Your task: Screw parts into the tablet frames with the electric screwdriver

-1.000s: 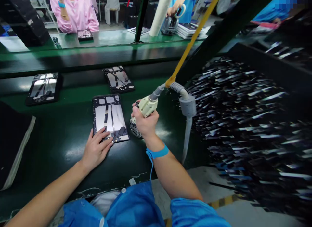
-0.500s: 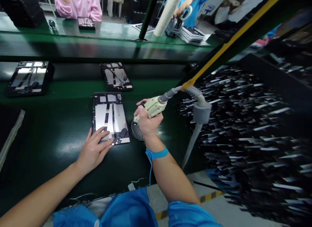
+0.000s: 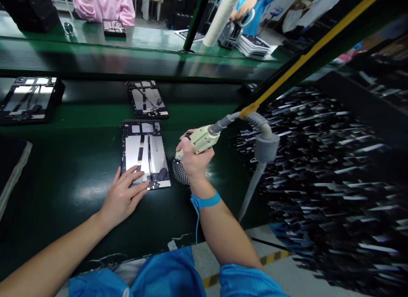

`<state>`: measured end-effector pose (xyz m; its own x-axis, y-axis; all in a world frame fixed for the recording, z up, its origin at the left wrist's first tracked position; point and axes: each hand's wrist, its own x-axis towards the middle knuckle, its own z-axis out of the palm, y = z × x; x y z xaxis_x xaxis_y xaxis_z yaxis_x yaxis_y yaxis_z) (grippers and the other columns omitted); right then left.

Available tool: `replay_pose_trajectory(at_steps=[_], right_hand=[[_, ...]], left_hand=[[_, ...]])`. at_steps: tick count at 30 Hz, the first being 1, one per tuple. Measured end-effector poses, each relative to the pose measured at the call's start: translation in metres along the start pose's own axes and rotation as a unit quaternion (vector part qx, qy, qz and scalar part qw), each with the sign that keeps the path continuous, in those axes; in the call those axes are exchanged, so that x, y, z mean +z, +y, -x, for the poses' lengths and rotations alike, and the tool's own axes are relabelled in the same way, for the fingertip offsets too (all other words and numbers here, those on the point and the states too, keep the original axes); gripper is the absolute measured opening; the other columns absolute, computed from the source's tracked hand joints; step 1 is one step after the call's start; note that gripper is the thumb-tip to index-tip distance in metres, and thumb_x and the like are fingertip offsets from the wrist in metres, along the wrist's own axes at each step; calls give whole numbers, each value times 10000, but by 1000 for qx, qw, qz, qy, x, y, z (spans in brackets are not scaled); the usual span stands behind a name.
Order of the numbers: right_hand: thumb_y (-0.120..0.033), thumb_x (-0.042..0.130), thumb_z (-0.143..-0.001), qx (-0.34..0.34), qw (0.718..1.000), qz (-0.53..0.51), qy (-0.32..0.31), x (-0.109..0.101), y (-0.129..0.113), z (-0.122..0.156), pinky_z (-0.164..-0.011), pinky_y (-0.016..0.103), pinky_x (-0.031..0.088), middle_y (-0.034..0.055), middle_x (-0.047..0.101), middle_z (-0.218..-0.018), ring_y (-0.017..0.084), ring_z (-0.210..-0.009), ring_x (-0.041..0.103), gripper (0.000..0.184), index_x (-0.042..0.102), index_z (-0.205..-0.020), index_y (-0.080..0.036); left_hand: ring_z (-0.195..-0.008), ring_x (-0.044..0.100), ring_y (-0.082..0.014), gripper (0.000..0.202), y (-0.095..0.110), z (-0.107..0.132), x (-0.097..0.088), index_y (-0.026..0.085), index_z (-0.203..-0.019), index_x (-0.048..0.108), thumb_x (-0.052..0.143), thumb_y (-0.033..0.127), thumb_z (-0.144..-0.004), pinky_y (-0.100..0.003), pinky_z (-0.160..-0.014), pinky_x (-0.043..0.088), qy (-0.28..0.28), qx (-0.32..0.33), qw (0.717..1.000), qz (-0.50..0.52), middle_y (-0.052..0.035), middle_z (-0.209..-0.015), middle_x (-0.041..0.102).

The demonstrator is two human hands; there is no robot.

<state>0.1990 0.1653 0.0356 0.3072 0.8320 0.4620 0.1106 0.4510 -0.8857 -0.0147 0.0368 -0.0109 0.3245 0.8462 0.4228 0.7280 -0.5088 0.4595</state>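
An opened tablet [image 3: 157, 154] lies on the dark green bench with its inner side up, showing silvery panels, a dark flex cable and black parts. My left hand [image 3: 123, 195] rests on its lower left part, fingers stretched out and flat. To the right of the tablet, my right hand [image 3: 196, 163] is wrapped round a pale electric screwdriver [image 3: 204, 138] with a grey cable. Its tip is hidden behind the hand. Just below and left of that hand is a round metal dish [image 3: 180, 172] with a pattern of holes, partly covered by the hand.
Two more opened tablets [image 3: 148, 99] [image 3: 27, 99] lie on the strip behind. At right stands a large rack [image 3: 331, 182] densely filled with dark strips. A hanging grey cable [image 3: 255, 186] and a slanted yellow-edged post [image 3: 287, 82] are close by. Co-workers sit across the bench.
The two tablets on the strip behind have shifted left. Both my hands, the tablet under my left hand and the screwdriver keep their places; the view has shifted slightly.
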Motion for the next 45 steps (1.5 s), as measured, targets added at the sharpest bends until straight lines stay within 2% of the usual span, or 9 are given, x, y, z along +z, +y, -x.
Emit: replay_pose_trajectory(at_steps=[3, 8, 14, 17, 28, 32, 36, 42, 45], right_hand=[[-349, 727, -839, -2, 1000, -6, 5, -1, -6, -3, -519, 285, 542, -14, 687, -797, 112, -512, 606, 210, 624, -971, -222], [-334, 691, -883, -7, 997, -78, 5, 0, -33, 7, -469, 273, 515, -4, 677, -876, 105, -496, 612, 174, 619, -1015, -246], [-374, 707, -865, 48, 983, -124, -126, 11, -55, 48, -475, 298, 548, 14, 680, -928, 126, -513, 634, 220, 623, -1034, -262], [-377, 716, -868, 56, 975, -143, -163, 13, -56, 58, -495, 307, 570, 24, 689, -947, 128, -526, 640, 235, 626, -1053, -263], [-357, 708, -892, 53, 966, -156, -201, 10, -46, 64, -551, 326, 580, 13, 672, -949, 137, -565, 644, 241, 619, -1104, -284], [-387, 717, -876, 43, 972, -119, -199, 9, -43, 66, -608, 361, 613, 19, 661, -893, 172, -633, 669, 257, 617, -1082, -268], [-304, 729, -869, 23, 970, -122, -209, 9, -41, 69, -643, 356, 616, 21, 668, -916, 173, -686, 685, 257, 635, -1106, -267], [-311, 724, -866, 37, 968, -121, -216, 8, -46, 70, -591, 304, 590, 26, 676, -932, 146, -662, 670, 257, 631, -1091, -229], [-337, 702, -877, -2, 976, -134, -172, 3, -49, 56, -533, 288, 558, 18, 682, -911, 128, -579, 645, 233, 632, -1073, -232]], left_hand=[[-1369, 570, -329, 193, -1, -3, 2, 265, -1135, 764, 634, 234, -996, -697, -1152, 374, 4, -4, 1000, 1, -95, -1303, 705], [-1380, 558, -334, 200, -2, -8, 6, 267, -1129, 773, 616, 242, -1008, -713, -1154, 355, 1, -5, 1000, 7, -100, -1313, 701], [-1396, 546, -321, 199, -1, -7, 7, 277, -1142, 771, 628, 253, -1005, -684, -1183, 330, 2, -11, 1000, 14, -94, -1340, 692], [-1389, 551, -321, 209, -1, -7, 7, 282, -1161, 767, 635, 257, -1001, -682, -1187, 322, 9, -12, 1000, 17, -93, -1339, 691], [-1408, 531, -322, 237, 0, -7, 7, 288, -1197, 758, 634, 246, -1000, -685, -1182, 329, 5, -13, 1000, 24, -90, -1340, 687], [-1405, 532, -319, 223, 0, -7, 6, 284, -1177, 761, 617, 249, -1009, -689, -1189, 317, -1, -19, 1000, 24, -90, -1348, 682], [-1400, 533, -326, 208, 1, -7, 5, 281, -1144, 767, 601, 255, -1020, -702, -1175, 321, -2, -19, 1000, 22, -80, -1358, 679], [-1414, 516, -332, 225, 1, -7, 6, 288, -1166, 762, 590, 260, -1024, -705, -1177, 316, -15, -20, 1000, 12, -87, -1377, 669], [-1404, 527, -331, 225, 0, -6, 7, 283, -1169, 760, 585, 270, -1027, -702, -1172, 331, -11, -18, 1000, 9, -89, -1354, 682]])
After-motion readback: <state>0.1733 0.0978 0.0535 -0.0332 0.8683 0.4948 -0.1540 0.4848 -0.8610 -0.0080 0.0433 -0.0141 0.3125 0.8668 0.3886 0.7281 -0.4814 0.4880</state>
